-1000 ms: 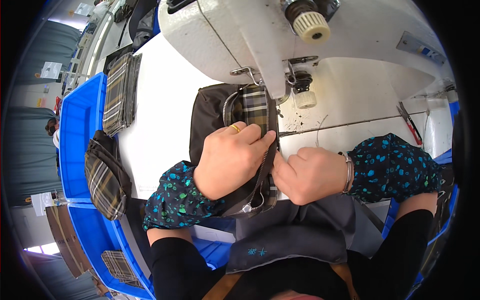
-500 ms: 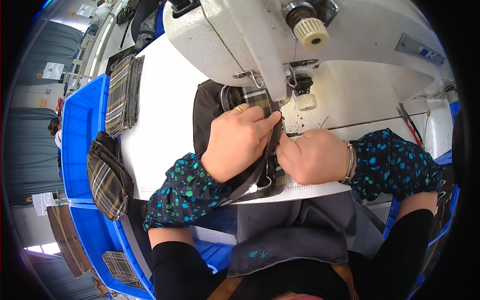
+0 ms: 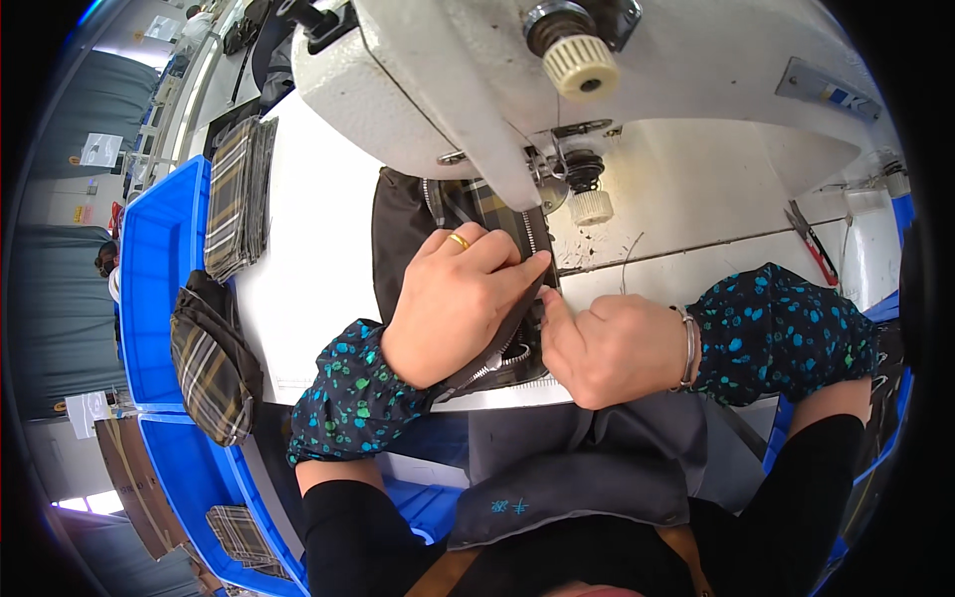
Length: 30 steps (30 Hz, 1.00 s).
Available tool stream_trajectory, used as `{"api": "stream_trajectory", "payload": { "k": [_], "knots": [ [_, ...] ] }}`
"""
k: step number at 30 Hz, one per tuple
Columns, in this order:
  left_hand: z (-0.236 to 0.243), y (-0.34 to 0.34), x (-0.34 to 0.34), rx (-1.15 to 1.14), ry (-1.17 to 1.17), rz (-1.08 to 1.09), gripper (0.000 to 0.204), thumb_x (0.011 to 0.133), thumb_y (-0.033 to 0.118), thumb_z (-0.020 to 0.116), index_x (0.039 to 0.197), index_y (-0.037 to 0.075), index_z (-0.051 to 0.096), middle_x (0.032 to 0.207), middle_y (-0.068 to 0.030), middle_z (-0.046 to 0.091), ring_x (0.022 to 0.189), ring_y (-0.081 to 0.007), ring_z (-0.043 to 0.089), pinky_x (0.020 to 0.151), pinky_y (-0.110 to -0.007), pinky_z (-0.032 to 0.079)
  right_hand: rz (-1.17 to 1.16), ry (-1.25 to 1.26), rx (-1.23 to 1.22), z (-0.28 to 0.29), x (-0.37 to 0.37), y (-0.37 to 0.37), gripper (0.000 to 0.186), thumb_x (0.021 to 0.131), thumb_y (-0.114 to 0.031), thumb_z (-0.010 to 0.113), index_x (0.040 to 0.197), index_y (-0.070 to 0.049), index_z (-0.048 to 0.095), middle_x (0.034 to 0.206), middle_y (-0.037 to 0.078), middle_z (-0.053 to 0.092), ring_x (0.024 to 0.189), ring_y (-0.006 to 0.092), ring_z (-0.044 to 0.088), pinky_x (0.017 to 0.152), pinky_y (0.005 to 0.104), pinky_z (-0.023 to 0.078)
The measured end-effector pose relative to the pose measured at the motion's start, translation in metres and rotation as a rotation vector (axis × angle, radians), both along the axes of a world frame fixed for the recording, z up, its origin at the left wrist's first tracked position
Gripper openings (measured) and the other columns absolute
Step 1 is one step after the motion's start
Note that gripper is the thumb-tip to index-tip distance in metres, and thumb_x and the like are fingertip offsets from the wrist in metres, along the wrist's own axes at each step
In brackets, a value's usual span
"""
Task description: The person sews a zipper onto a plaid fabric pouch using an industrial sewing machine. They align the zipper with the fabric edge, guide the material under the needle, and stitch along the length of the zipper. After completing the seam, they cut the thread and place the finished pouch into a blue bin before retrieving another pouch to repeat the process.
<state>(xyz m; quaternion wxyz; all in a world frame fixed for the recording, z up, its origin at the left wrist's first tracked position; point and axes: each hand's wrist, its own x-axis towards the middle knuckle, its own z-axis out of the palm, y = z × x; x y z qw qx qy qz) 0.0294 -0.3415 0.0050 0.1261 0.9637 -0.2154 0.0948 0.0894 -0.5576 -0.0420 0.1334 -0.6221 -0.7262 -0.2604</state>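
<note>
While my left hand presses, fingers unclenched, and right hand pinches the dark-brown plaid fabric pouch, I judge stitching unfinished toward the white table's front edge.

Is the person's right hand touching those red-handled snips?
Apart. The head view shows bare white work surface between the right hand, which is at the dark fabric's edge, and the red-handled snips.
</note>
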Motion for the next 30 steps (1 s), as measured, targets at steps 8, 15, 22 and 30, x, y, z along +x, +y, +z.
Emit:
{"api": "stream_trajectory", "payload": {
  "k": [8, 15, 22, 30],
  "knots": [
    [-0.002, 0.0, 0.002, 0.037, -0.02, -0.003, 0.031, 0.08, 0.014, 0.077, 0.111, 0.016, 0.083, 0.086, 0.0026, 0.062, 0.082, -0.02, 0.059, 0.075, -0.036, 0.045, 0.01, 0.011, 0.022, 0.001, 0.002, 0.003, 0.027, 0.073, -0.018, 0.067, 0.078, 0.008, 0.071, 0.087, 0.035, 0.073, 0.053, 0.0185, 0.064, 0.044, 0.0285, 0.046],
    [-0.004, 0.016, 0.026, -0.016, 0.005, 0.008, 0.022, 0.084, 0.016, 0.076, 0.105, 0.016, 0.083, 0.085, 0.0009, 0.062, 0.085, -0.0215, 0.06, 0.081, -0.039, 0.043, -0.046, 0.043, 0.006, -0.006, 0.017, 0.014, 0.025, 0.079, -0.015, 0.067, 0.082, 0.01, 0.071, 0.09, 0.036, 0.073, 0.047, 0.0193, 0.063, 0.041, 0.0318, 0.047],
    [-0.016, 0.028, 0.044, -0.057, -0.017, 0.053, 0.02, 0.09, 0.018, 0.073, 0.107, 0.017, 0.084, 0.087, -0.0018, 0.067, 0.09, -0.0253, 0.065, 0.087, -0.04, 0.042, -0.106, 0.115, -0.01, -0.01, 0.033, 0.024, 0.027, 0.082, -0.014, 0.065, 0.091, 0.01, 0.073, 0.101, 0.038, 0.072, 0.049, 0.0216, 0.066, 0.042, 0.0349, 0.051],
    [-0.003, 0.035, 0.028, 0.017, 0.016, 0.084, 0.028, 0.09, 0.016, 0.074, 0.118, 0.015, 0.078, 0.109, -0.0021, 0.07, 0.112, -0.0254, 0.064, 0.115, -0.065, 0.033, -0.095, 0.289, -0.015, -0.001, 0.036, 0.019, 0.022, 0.083, -0.016, 0.069, 0.094, 0.001, 0.074, 0.106, 0.023, 0.074, 0.055, 0.0218, 0.067, 0.049, 0.0351, 0.052]
  ]
}}
